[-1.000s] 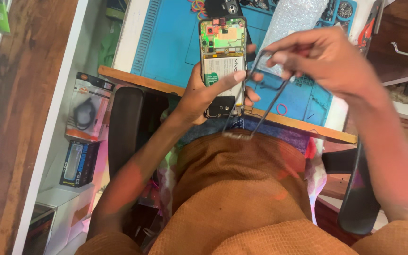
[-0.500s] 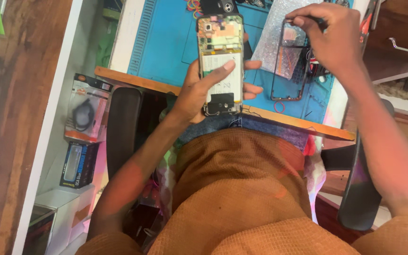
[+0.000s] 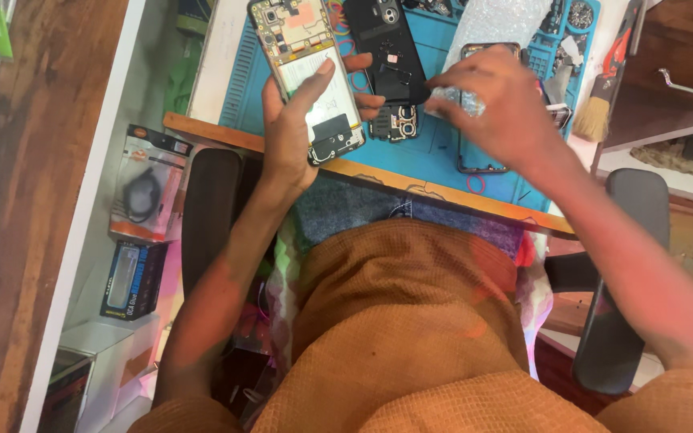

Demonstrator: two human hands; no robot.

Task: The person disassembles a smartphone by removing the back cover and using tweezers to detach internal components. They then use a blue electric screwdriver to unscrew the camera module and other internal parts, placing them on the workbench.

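Here the left hand (image 3: 294,132) grips an opened smartphone (image 3: 308,76) with its back off, held tilted above the near edge of the blue repair mat (image 3: 242,88), thumb lying across the pale battery and fingers wrapped round the far side. The right hand (image 3: 495,112) is curled, palm down, over a bare phone frame (image 3: 475,164) on the mat, fingertips pinching something small and shiny, just beside a black back cover (image 3: 387,48). The phone looks light and stiff but fragile, with exposed boards, so it is probably best held by its side rails.
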